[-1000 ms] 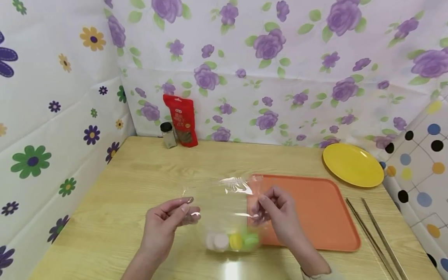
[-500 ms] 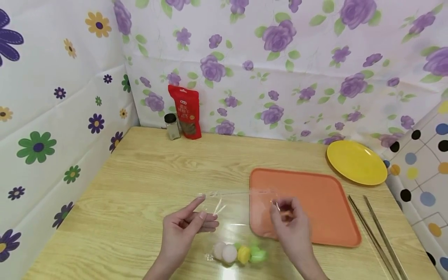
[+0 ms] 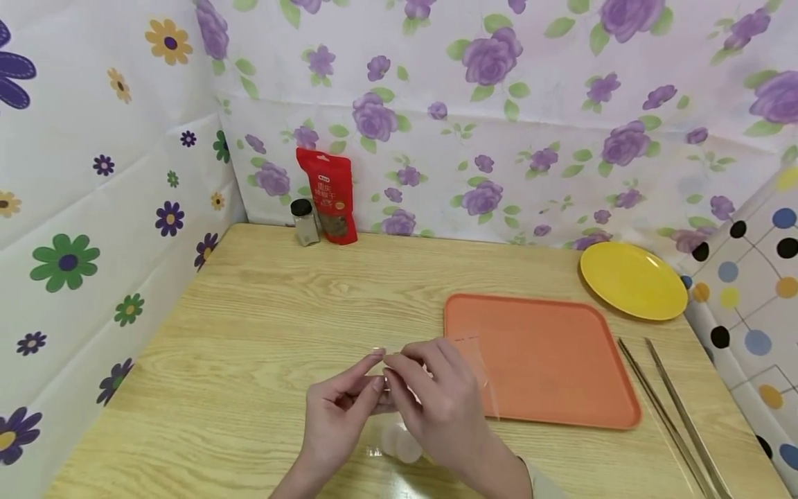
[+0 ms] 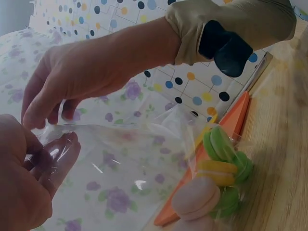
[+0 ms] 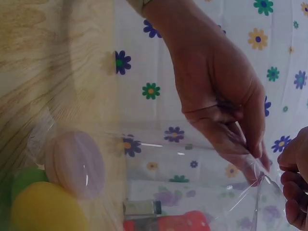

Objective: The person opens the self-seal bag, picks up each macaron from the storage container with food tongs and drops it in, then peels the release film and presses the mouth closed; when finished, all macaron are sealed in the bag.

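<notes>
A clear plastic bag [image 4: 110, 163] holds several macarons at its bottom. In the left wrist view a pale macaron [image 4: 195, 197], a yellow macaron [image 4: 216, 172] and a green macaron [image 4: 220, 143] show through the film. My left hand [image 3: 339, 409] pinches the bag's upper left corner between thumb and fingers. Close against its fingertips, my right hand [image 3: 439, 405] pinches the bag's top edge. In the head view the right hand covers most of the bag and the coloured macarons, leaving the pale ones visible.
An orange tray [image 3: 542, 360] lies right of the hands. Beyond it is a yellow plate [image 3: 632, 281], with metal tongs [image 3: 673, 416] along the right side. A red pouch [image 3: 328, 197] and a black-capped jar [image 3: 305, 222] stand at the back left of the wooden table [image 3: 280, 298].
My right hand has moved left from the bag's right side to the left hand's fingertips. The left hand has shifted right, and the bag has lowered slightly.
</notes>
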Tool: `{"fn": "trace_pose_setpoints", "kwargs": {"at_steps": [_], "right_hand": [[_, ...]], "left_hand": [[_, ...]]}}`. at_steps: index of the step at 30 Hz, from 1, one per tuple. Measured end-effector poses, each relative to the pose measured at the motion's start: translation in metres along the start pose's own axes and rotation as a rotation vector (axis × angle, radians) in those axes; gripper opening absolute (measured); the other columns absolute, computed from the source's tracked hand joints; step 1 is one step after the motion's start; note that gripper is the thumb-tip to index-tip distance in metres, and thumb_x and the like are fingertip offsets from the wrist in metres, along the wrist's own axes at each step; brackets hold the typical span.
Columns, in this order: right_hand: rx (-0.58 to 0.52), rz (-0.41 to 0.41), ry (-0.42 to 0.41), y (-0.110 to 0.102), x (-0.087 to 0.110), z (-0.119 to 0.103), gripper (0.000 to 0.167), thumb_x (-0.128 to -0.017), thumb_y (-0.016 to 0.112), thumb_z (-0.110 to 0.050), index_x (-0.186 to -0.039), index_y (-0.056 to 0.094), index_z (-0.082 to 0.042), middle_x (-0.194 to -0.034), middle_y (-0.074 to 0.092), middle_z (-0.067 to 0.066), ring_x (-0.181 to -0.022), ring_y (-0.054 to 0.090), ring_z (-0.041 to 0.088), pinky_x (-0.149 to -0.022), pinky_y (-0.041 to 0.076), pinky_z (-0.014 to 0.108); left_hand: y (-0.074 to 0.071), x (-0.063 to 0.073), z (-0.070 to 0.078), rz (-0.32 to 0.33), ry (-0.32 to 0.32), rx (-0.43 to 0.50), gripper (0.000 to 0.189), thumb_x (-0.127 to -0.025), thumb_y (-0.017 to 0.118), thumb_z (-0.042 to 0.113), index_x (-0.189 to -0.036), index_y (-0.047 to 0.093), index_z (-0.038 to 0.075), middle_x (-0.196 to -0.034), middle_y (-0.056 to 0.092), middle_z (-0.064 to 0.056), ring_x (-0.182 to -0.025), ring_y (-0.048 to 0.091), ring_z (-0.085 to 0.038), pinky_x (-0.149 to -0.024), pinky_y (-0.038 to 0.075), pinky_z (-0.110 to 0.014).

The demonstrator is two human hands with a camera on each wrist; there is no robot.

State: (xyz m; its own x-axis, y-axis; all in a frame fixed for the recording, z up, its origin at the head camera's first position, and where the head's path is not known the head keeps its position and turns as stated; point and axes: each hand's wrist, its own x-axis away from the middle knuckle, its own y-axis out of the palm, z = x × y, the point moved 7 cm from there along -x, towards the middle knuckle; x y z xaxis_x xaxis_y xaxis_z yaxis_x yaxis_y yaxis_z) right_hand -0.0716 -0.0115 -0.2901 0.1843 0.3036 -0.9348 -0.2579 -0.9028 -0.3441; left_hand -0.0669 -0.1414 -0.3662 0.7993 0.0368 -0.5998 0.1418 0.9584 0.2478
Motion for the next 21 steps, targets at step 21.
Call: {"fn": "trace_pose_setpoints", "kwargs": {"at_steps": [21], "right_hand": [[0.004,-0.130,-0.207,0.002,-0.002,0.007,0.023,-0.103,0.060,-0.017,-0.092,0.076,-0.003,-0.083,0.065,0.005,-0.065,0.058,0.018,-0.057,0.050,0.020]], "left_hand": [[0.005,-0.003,0.015,-0.101,0.087,-0.199,0.052,-0.087,0.052,-0.029,-0.132,0.058,-0.003,-0.118,0.067,-0.013,-0.098,0.071,-0.018,-0.071,0.060,-0.040]]}}
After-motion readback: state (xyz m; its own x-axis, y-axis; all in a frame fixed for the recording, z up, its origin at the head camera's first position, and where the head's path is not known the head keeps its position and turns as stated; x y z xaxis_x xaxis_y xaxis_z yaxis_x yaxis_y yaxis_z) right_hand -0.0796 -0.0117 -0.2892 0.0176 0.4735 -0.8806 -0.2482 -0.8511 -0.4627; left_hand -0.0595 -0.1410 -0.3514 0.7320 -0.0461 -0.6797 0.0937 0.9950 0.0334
